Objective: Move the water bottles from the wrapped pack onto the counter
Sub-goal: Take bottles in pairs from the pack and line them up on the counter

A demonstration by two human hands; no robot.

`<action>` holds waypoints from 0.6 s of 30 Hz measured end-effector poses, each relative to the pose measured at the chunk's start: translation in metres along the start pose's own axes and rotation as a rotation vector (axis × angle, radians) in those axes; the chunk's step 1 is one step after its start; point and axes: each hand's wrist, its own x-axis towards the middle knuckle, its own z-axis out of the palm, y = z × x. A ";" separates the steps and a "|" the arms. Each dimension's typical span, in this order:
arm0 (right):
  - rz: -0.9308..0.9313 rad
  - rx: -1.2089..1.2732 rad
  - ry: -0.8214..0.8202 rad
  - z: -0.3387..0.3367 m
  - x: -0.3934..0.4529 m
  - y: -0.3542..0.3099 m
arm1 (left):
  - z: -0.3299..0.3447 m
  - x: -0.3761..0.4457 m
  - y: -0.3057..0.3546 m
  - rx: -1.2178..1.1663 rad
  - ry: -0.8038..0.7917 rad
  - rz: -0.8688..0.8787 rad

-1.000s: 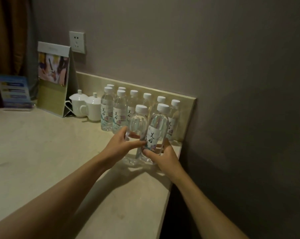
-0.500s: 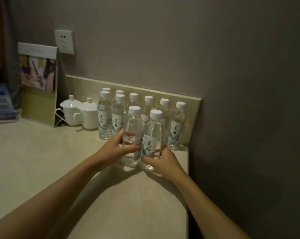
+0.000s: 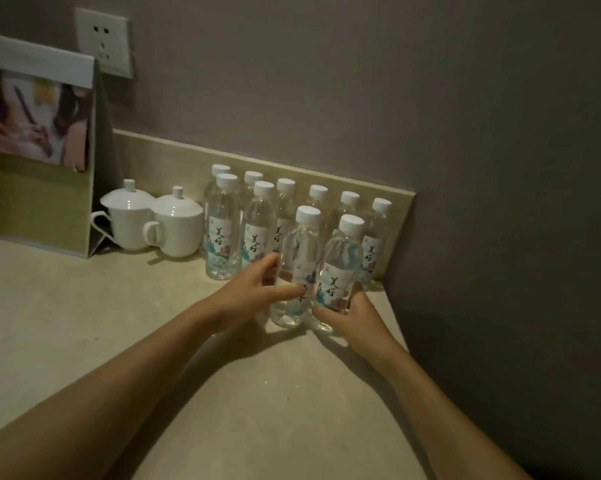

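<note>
left hand [image 3: 254,292] grips left front bottle [image 3: 297,268] | right hand [image 3: 356,313] grips right front bottle [image 3: 339,271] | seating both on counter [image 3: 84,323], squaring them against rows beyond fingers

Both hands on bottles — left hand [image 3: 249,289] has its grip round the left front bottle [image 3: 297,268], right hand [image 3: 352,311] round the right front bottle [image 3: 339,271], both upright on the beige surface [image 3: 84,323]. Behind stands a row of capped bottles [image 3: 257,223] — two lidded white cups [image 3: 153,220] left.
</note>
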 end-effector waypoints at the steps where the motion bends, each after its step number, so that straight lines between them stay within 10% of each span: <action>1: 0.017 0.019 0.009 0.001 -0.002 -0.001 | -0.003 -0.001 0.000 -0.021 -0.050 -0.020; 10: 0.093 -0.081 0.271 0.016 -0.014 -0.015 | 0.022 0.002 0.003 0.387 0.338 -0.073; 18: 0.028 -0.178 0.245 0.009 -0.015 -0.013 | 0.017 -0.009 0.003 0.294 0.277 -0.018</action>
